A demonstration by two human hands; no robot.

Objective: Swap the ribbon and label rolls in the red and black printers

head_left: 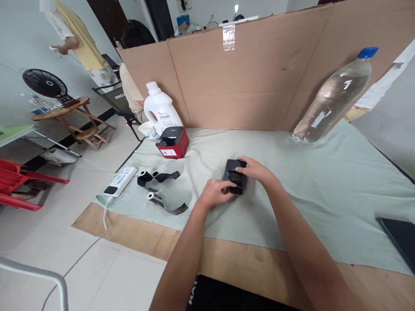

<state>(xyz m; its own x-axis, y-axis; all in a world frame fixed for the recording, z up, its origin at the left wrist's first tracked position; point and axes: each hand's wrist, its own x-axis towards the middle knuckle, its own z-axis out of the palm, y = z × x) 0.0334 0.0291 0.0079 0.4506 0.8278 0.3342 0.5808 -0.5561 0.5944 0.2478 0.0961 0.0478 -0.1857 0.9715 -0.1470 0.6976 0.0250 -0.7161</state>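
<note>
A small black box-shaped device rests on the pale green cloth in front of me; it looks like a mini printer, with its lid or inner part hard to make out. My left hand grips its lower left side, the thumb and fingertips pressed on it. At its upper right, my right hand holds the edge with thumb and fingers. To the left lie black-and-white paper rolls, one nearer roll with its strip partly unwound and another roll behind it.
A red and black box-like machine stands before a white detergent jug and a paper cup. A power strip lies at left. A large water bottle leans against cardboard. A phone is at right.
</note>
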